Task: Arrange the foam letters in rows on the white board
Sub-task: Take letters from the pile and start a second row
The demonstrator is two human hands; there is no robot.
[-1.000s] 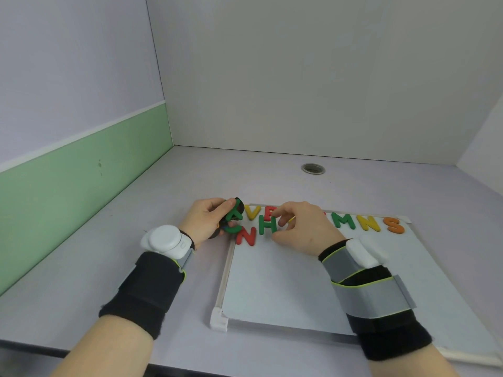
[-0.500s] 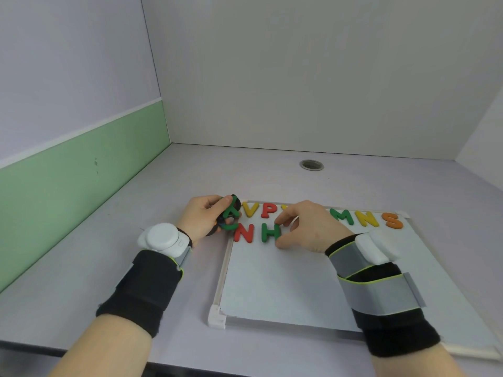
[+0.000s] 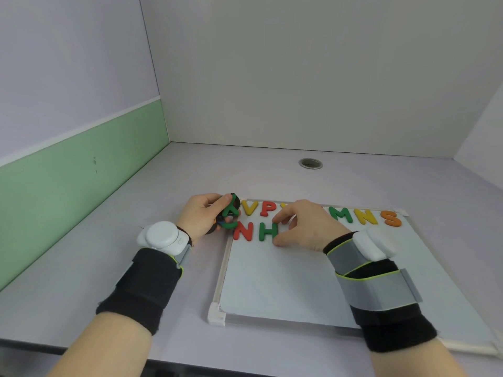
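The white board (image 3: 285, 281) lies flat on the desk. Along its far edge runs a row of foam letters: a yellow V (image 3: 250, 207), a red P (image 3: 268, 208), a green M (image 3: 343, 213), a yellow N (image 3: 367, 216) and an orange S (image 3: 392, 218). A second row starts below with a red N (image 3: 243, 231) and a green H (image 3: 267, 231). My right hand (image 3: 304, 227) pinches the right side of the green H with thumb and forefinger and hides a letter or more of the top row. My left hand (image 3: 202, 217), just off the board's far-left corner, grips a bunch of foam letters (image 3: 230, 213), mostly green.
The desk (image 3: 109, 254) is pale lilac, walled on the left, back and right. A round cable hole (image 3: 310, 163) sits behind the board. The desk's front edge runs close below my forearms.
My right hand has shifted slightly left and settled the green H beside the red N. My left hand keeps hold of the bunch of letters.
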